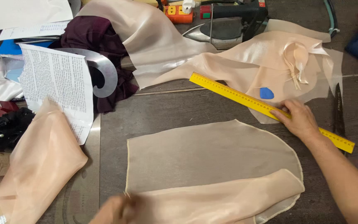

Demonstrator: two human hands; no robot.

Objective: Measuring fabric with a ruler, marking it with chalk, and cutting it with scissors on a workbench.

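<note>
A sheer peach fabric piece (212, 157) lies flat on the dark wooden table (166, 108), its near edge folded over. My left hand (114, 209) pinches that folded edge at the fabric's near-left corner. My right hand (298, 119) rests on a long yellow ruler (245, 99) that lies diagonally beyond the fabric. A small blue tailor's chalk (266, 93) sits just past the ruler on another peach fabric layer (245, 62).
A flat iron (222, 29) and an orange power strip (179, 13) stand at the back. A metal curve ruler (102, 70) lies on dark purple cloth (92, 37). Printed paper (56, 83), more peach fabric (38, 166) and clutter fill the left. Dark scissors (339, 110) lie right.
</note>
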